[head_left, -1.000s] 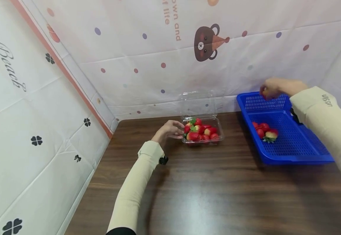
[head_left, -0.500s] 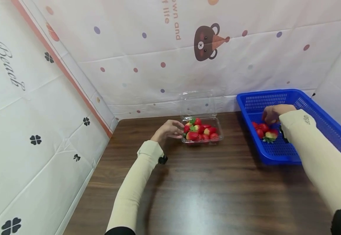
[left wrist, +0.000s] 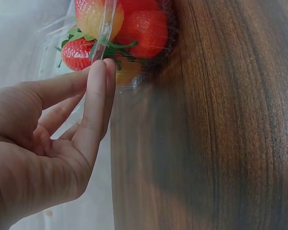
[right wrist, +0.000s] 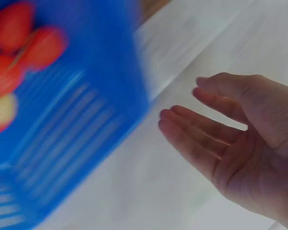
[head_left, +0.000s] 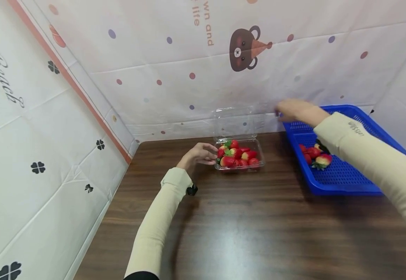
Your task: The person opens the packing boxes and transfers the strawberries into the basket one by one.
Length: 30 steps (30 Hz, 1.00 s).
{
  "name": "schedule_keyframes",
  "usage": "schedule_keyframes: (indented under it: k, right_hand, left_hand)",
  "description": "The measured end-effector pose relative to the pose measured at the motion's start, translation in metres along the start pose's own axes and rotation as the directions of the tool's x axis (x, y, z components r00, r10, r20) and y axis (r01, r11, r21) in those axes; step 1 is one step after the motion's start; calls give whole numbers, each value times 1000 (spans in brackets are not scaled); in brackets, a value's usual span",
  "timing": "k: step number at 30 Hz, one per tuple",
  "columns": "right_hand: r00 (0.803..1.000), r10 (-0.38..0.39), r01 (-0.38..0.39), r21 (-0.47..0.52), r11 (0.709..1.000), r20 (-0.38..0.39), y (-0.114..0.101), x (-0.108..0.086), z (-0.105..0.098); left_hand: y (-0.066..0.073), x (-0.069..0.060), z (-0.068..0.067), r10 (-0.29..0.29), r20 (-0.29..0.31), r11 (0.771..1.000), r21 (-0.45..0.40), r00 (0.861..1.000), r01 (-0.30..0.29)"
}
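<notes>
My left hand (head_left: 200, 155) is at the left side of the clear plastic container (head_left: 260, 159). In the left wrist view, fairly straight fingertips touch the rim of the container beside the strawberries (left wrist: 144, 33). Several strawberries (head_left: 228, 161) fill the container, whose clear lid (head_left: 234, 120) stands raised behind. Blurred in the head view, my right hand (head_left: 295, 111) is over the back left corner of the blue basket (head_left: 346, 191). The right wrist view shows this hand (right wrist: 230, 139) empty, fingers apart, beside the basket. Several strawberries (head_left: 322, 160) lie in the basket's left part.
Brown wooden table (head_left: 245, 221) runs below and between the container and the basket. A white patterned cloth (head_left: 168, 50) hangs behind the table, with another cloth side (head_left: 59, 136) at the left.
My right hand has come up out of the basket and moved left to its back corner. One more strawberry shows in the basket by the sleeve. My left hand has stayed at the container.
</notes>
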State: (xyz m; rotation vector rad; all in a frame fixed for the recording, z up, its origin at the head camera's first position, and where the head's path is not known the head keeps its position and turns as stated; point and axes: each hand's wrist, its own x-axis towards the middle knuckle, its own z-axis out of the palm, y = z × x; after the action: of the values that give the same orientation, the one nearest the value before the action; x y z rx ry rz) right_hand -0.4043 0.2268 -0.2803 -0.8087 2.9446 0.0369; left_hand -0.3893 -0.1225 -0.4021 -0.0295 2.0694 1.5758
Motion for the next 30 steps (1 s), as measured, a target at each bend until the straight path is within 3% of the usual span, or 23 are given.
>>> schedule_keyframes:
  k: [2,5,8,11,14,17,23,30]
  right_hand:
    - [996,-80,80,-16,997,-41,-34,11,3]
    - [977,-213,213,-1,977,-20,-82,24,18]
    - [938,-346,344,43,938,38,-118,31,39]
    - [894,-437,433,59,900,101,-139,32,56]
    - [870,-476,476,27,879,133,-145,32,68]
    - [869,-473,480,-17,877,143,-144,32,73]
    - [852,-507,508,23,861,131,-135,29,77]
    - [880,-465,452,126,883,103,-120,28,80]
  left_hand:
    - [-1,0,-2,0,4,1000,0,1000,0]
    - [-1,1,-2,0,9,1000,-10,1000,0]
    - [-1,2,0,6,19,1000,-12,1000,-6]
    - [-2,1,1,25,31,1000,3,999,-25]
    - [-3,0,3,42,40,999,16,998,-43]
    - [-5,0,3,41,39,999,24,998,-42]
    - [-5,-1,1,29,21,999,23,999,-30]
    - [-2,-2,-2,15,18,1000,25,1000,-16]
